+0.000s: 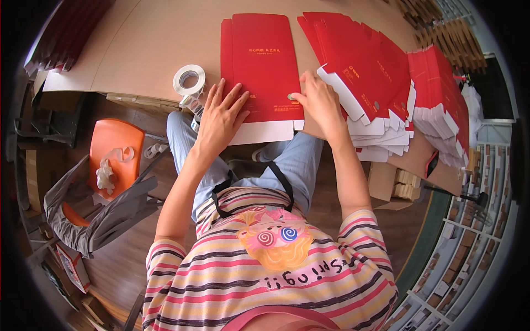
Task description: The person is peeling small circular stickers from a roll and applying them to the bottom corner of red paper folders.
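Note:
A flattened red carton (265, 66) with gold print and white lower flaps lies on the table in front of me. My left hand (223, 113) rests flat on its lower left part, fingers spread. At its lower right, the thumb of my right hand (320, 102) presses at a small round green sticker (291, 96). The other fingers of that hand are bent along the carton's right edge, apart from the thumb. A roll of round stickers (189, 80) lies left of the carton, its strip trailing down past the table edge behind my left hand.
Fanned red cartons (364, 66) lie to the right, overlapping, beside a taller stack (439, 94). More red cartons (66, 33) stand at the far left. An orange chair (115, 151) with grey cloth is at left. A dark phone (432, 164) lies near the table's right edge.

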Available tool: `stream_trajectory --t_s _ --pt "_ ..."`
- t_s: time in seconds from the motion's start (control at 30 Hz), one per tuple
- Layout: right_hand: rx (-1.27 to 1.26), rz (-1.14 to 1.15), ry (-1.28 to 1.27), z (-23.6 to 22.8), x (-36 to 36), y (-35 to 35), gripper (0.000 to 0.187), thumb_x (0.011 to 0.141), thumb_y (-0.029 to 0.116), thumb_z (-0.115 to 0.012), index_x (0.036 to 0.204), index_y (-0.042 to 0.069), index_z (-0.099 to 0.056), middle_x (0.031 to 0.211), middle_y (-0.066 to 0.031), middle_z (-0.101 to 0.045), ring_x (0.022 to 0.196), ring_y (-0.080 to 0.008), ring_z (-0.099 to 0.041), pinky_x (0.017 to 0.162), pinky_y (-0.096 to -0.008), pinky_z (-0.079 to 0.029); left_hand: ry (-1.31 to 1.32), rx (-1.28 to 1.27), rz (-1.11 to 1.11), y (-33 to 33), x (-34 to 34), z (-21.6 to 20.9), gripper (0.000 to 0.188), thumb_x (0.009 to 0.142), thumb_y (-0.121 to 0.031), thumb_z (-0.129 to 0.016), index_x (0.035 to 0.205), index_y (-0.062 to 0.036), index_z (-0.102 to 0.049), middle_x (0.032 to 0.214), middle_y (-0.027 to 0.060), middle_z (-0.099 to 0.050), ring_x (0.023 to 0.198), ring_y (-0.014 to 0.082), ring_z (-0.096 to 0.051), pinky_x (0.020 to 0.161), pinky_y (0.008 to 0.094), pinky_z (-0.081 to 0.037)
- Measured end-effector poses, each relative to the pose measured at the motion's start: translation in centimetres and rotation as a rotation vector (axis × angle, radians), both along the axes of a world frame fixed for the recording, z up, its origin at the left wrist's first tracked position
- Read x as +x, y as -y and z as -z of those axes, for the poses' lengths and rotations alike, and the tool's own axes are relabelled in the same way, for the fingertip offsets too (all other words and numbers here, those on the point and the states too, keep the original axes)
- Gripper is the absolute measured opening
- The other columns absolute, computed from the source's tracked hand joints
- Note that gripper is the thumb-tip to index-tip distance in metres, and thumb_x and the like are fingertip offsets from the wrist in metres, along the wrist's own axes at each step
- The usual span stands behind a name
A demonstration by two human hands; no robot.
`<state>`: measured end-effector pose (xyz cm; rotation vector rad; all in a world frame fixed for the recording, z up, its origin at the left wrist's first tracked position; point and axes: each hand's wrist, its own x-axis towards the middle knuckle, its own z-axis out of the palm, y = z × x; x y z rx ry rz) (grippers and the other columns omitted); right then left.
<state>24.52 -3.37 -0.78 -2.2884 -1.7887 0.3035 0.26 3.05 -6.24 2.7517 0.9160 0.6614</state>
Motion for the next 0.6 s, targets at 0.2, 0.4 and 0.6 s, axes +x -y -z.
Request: stream_trajectory --t_s 0.2,0.4,0.6 --pt "0.334 0.204 -0.279 2.9 -1.5 1.8 0.032 0.092 0.022 -0.065 0.113 -0.002 -0.062 0.092 -0.0170 -0.069 0.084 -0.0300 -0.068 0.076 -0.0381 -0.053 0.191 -0.206 -0.034 1.0 0.7 0.0 0.038 0.083 -0.016 -0.069 0.120 -0.0090 -0.064 0.144 0.0127 -0.047 0.136 0.0507 -0.029 0.112 0.0608 -0.024" --pt "0.240 0.350 -0.386 3.0 -1.8 1.0 0.056 0.082 0.036 -0.075 0.111 -0.007 -0.056 0.081 -0.0206 -0.069 0.082 -0.0344 -0.070 0.073 -0.0414 -0.055 0.582 -0.553 -0.158 0.5 2.7 -1.3 0.044 0.080 -0.001 -0.069 0.123 -0.0064 -0.061 0.138 0.0172 -0.047 0.132 0.0339 -0.042 0.111 0.0434 -0.033" --pt "0.270 0.141 -0.424 1.2 0.2 1.7 0.058 0.077 0.043 -0.078 0.110 0.000 -0.056 0.087 -0.0113 -0.073 0.085 -0.0304 -0.071 0.104 -0.0486 -0.039 1.006 -0.772 0.009 -3.5 1.7 -2.0 0.077 0.090 0.008 -0.058 0.153 -0.0089 -0.017 0.142 0.0116 -0.041 0.131 0.0354 -0.046 0.098 0.0414 -0.051"
